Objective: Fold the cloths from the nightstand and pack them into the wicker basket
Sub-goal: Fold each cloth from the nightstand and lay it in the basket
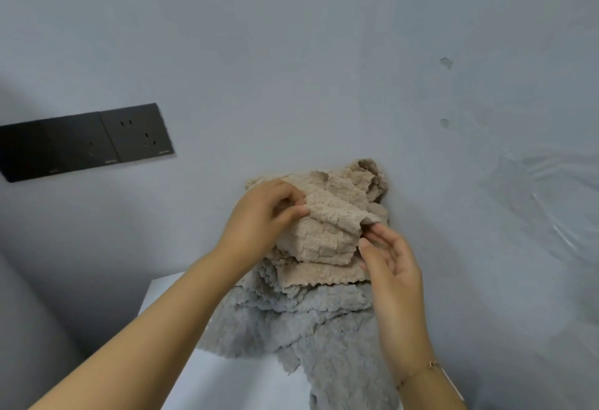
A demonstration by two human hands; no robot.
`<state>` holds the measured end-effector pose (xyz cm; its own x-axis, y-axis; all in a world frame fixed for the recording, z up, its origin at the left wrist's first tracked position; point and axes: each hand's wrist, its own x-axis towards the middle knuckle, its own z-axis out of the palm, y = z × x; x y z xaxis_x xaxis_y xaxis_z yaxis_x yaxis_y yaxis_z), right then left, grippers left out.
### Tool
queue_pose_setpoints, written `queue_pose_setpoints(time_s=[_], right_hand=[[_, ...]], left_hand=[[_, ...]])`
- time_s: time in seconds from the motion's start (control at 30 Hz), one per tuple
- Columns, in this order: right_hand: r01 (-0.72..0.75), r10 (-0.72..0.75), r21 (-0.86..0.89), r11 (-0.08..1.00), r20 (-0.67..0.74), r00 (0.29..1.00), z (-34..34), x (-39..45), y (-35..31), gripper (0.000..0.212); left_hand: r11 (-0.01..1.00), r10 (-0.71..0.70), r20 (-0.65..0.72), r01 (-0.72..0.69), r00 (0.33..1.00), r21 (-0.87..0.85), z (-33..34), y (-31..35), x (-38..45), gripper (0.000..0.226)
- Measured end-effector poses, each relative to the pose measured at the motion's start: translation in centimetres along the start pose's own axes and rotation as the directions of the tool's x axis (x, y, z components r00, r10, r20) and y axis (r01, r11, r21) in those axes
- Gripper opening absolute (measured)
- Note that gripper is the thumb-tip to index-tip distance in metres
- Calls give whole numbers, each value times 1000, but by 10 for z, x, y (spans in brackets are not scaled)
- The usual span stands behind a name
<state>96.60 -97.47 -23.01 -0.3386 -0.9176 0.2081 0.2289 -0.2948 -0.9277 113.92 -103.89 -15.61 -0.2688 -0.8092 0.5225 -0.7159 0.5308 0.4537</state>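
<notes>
A fluffy beige cloth lies bunched on top of a pile against the wall. Under it spreads a grey cloth, draped over the white nightstand top. My left hand pinches the beige cloth's left edge between thumb and fingers. My right hand has its fingertips at the cloth's right corner, fingers spread; whether it grips the corner I cannot tell. The wicker basket is not in view.
The grey-blue wall rises directly behind the pile. A black socket panel is mounted on the wall at the left. Crinkled clear plastic film shows at the right.
</notes>
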Motion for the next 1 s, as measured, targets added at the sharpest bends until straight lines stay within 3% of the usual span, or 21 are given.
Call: queue_pose_setpoints(time_s=[0.33, 0.57, 0.63, 0.73, 0.87, 1.0], right_hand=[[72, -63, -30, 997, 232, 971, 13, -29, -4, 24], [227, -76, -288, 930, 454, 888, 26, -50, 10, 17], [338, -82, -386, 858, 548, 833, 29, -57, 18, 15], [484, -79, -437, 759, 676, 733, 29, -64, 25, 13], [528, 37, -451, 720, 784, 619, 22, -68, 29, 23], [671, 222, -522, 526, 846, 484, 12, -75, 44, 29]], left_hand=[[995, -83, 109, 78, 991, 55, -84, -22, -101, 21], [961, -262, 256, 226, 931, 161, -91, -66, -197, 11], [948, -292, 316, 229, 903, 222, -87, -76, -219, 25], [956, -254, 223, 209, 941, 205, -77, -69, -246, 45], [977, -186, 228, 156, 956, 144, -53, -48, -279, 41], [960, -232, 180, 196, 956, 198, -33, -61, -296, 42]])
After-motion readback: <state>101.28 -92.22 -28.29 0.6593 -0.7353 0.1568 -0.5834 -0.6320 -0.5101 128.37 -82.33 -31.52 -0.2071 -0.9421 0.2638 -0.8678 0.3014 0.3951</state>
